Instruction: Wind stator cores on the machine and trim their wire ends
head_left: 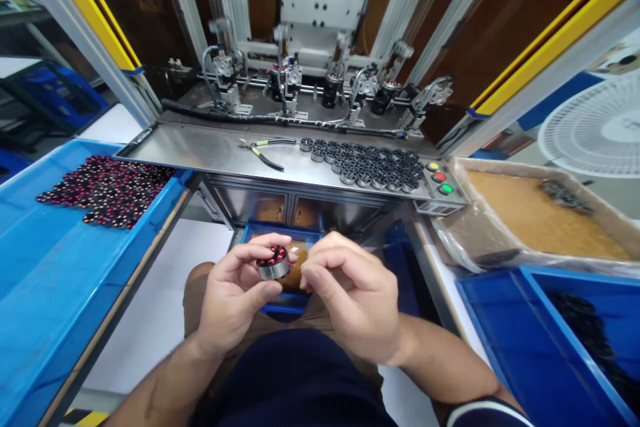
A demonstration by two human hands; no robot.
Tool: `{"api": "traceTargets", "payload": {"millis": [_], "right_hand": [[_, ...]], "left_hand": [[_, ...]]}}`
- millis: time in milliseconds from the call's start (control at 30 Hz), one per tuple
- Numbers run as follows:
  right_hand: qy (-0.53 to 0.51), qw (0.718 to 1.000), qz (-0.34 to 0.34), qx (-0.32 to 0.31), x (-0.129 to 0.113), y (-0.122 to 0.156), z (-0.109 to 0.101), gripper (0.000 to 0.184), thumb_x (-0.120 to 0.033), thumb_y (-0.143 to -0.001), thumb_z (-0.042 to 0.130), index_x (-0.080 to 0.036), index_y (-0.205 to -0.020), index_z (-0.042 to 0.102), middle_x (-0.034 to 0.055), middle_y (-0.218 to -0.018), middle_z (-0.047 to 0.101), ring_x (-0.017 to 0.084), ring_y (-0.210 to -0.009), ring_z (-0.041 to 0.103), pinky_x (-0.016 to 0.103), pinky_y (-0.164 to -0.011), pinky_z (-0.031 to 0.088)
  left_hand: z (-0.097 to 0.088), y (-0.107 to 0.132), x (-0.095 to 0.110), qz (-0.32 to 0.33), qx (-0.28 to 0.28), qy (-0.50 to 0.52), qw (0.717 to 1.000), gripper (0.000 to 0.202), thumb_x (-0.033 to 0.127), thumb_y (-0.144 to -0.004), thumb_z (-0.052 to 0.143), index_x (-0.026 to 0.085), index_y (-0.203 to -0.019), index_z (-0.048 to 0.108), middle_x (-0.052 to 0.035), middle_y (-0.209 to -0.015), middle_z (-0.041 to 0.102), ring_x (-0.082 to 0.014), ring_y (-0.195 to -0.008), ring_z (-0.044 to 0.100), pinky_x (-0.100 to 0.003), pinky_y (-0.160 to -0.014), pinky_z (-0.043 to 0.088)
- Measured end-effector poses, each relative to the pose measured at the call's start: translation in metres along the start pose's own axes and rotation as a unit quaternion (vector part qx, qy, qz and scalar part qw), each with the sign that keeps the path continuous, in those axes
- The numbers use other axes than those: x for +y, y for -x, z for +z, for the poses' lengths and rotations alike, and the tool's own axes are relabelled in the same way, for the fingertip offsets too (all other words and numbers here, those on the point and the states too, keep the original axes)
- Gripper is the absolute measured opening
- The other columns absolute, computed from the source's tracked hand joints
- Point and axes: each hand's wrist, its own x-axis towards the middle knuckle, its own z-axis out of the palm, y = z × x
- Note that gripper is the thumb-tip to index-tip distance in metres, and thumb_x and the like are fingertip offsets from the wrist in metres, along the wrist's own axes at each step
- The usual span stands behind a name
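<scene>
Between the thumb and fingers of my left hand (230, 290) is a small round motor (273, 264), with a silver metal ring outside and red copper windings inside. Close by on its right, my right hand (353, 287) is closed in a pinch, thumb against the index finger. Whatever the pinch holds, perhaps a thin wire end, is too small to make out. Both hands are above my lap, in front of the machine's metal ledge (200, 147). Side cutters (265, 151) with black and yellow handles lie on that ledge, beside many dark metal motor rings (370, 163).
A blue tray (30, 240) of wound stators (115, 193) stands at left. Machine fixtures (333, 83) line the back. Coloured buttons (440, 177) sit at the ledge's right end. Further right are a plastic-lined box (530, 213), a blue bin (520, 307) and a white fan (600, 123).
</scene>
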Motion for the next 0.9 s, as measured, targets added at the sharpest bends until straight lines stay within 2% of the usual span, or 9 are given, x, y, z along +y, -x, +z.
{"api": "traceTargets", "payload": {"millis": [133, 300, 467, 600, 700, 733, 800, 867, 900], "right_hand": [[-0.118, 0.979, 0.162, -0.044, 0.000, 0.015, 0.012, 0.018, -0.023, -0.086, 0.066, -0.015, -0.069, 0.065, 0.0008, -0.065, 0.061, 0.010, -0.059, 0.057, 0.024, -0.056, 0.048], [-0.235, 0.925, 0.290, -0.070, 0.007, 0.024, 0.022, 0.023, -0.033, -0.083, 0.070, -0.014, -0.071, 0.063, -0.0011, -0.061, 0.061, 0.008, -0.054, 0.055, 0.021, -0.055, 0.047], [-0.314, 0.896, 0.307, -0.067, 0.017, 0.029, 0.021, 0.027, -0.039, -0.079, 0.075, -0.013, -0.076, 0.066, 0.0008, -0.064, 0.064, 0.010, -0.057, 0.059, 0.023, -0.057, 0.049], [-0.431, 0.837, 0.322, -0.100, 0.023, 0.031, 0.024, 0.047, -0.056, -0.079, 0.069, -0.010, -0.089, 0.071, 0.0074, -0.079, 0.065, 0.016, -0.068, 0.064, 0.027, -0.059, 0.053], [-0.464, 0.810, 0.333, -0.135, 0.026, 0.030, 0.027, 0.046, -0.054, -0.078, 0.071, -0.010, -0.093, 0.070, 0.0059, -0.078, 0.063, 0.013, -0.069, 0.061, 0.026, -0.065, 0.052], [-0.454, 0.818, 0.327, -0.131, 0.027, 0.030, 0.027, 0.043, -0.052, -0.078, 0.073, -0.011, -0.092, 0.069, 0.0050, -0.078, 0.063, 0.013, -0.069, 0.060, 0.026, -0.067, 0.051], [-0.376, 0.883, 0.265, -0.098, 0.030, 0.028, 0.023, 0.038, -0.044, -0.074, 0.079, -0.014, -0.095, 0.069, 0.0049, -0.085, 0.063, 0.013, -0.075, 0.060, 0.026, -0.071, 0.050], [-0.217, 0.967, 0.121, -0.050, 0.032, 0.027, 0.017, 0.038, -0.032, -0.070, 0.083, -0.018, -0.102, 0.068, 0.0060, -0.093, 0.063, 0.017, -0.085, 0.060, 0.030, -0.077, 0.051], [-0.129, 0.990, 0.039, -0.033, 0.033, 0.026, 0.013, 0.041, -0.026, -0.070, 0.082, -0.019, -0.108, 0.067, 0.0071, -0.096, 0.064, 0.019, -0.088, 0.061, 0.033, -0.079, 0.052]], "left_hand": [[-0.004, -0.006, 0.001, 0.021, -0.007, 0.009, 1.000, 0.028, 0.016, -0.076, 0.078, 0.026, -0.101, 0.070, -0.0047, -0.117, 0.068, -0.0212, -0.105, 0.069, -0.032, -0.090, 0.055], [-0.004, -0.005, 0.003, 0.010, -0.029, 0.026, 0.999, 0.028, 0.018, -0.075, 0.079, 0.028, -0.100, 0.071, -0.0040, -0.119, 0.069, -0.0204, -0.102, 0.071, -0.032, -0.088, 0.058], [-0.008, -0.004, 0.005, 0.021, -0.048, 0.021, 0.998, 0.028, 0.019, -0.076, 0.079, 0.028, -0.101, 0.071, -0.0040, -0.120, 0.069, -0.0202, -0.105, 0.070, -0.032, -0.090, 0.056], [-0.011, -0.007, 0.007, 0.054, -0.077, -0.021, 0.995, 0.027, 0.023, -0.074, 0.081, 0.028, -0.098, 0.072, -0.0061, -0.115, 0.073, -0.0272, -0.122, 0.061, -0.047, -0.105, 0.046], [-0.010, -0.009, 0.009, 0.062, -0.129, -0.044, 0.989, 0.030, 0.022, -0.075, 0.080, 0.030, -0.102, 0.072, -0.0056, -0.116, 0.072, -0.0269, -0.130, 0.054, -0.047, -0.110, 0.040], [-0.010, -0.009, 0.010, 0.069, -0.131, -0.058, 0.987, 0.038, 0.025, -0.073, 0.082, 0.031, -0.109, 0.070, -0.0063, -0.124, 0.069, -0.0270, -0.134, 0.050, -0.045, -0.112, 0.038], [-0.011, -0.009, 0.014, 0.097, -0.086, -0.108, 0.986, 0.067, 0.034, -0.063, 0.088, 0.032, -0.124, 0.063, -0.0081, -0.141, 0.056, -0.0284, -0.141, 0.039, -0.041, -0.116, 0.033], [-0.012, -0.006, 0.020, 0.111, -0.022, -0.189, 0.976, 0.082, 0.040, -0.054, 0.091, 0.028, -0.129, 0.060, -0.0100, -0.143, 0.051, -0.0296, -0.138, 0.041, -0.036, -0.113, 0.035], [-0.013, -0.004, 0.024, 0.106, -0.014, -0.234, 0.966, 0.078, 0.040, -0.054, 0.091, 0.027, -0.126, 0.062, -0.0102, -0.136, 0.056, -0.0293, -0.131, 0.047, -0.035, -0.109, 0.040]]}}
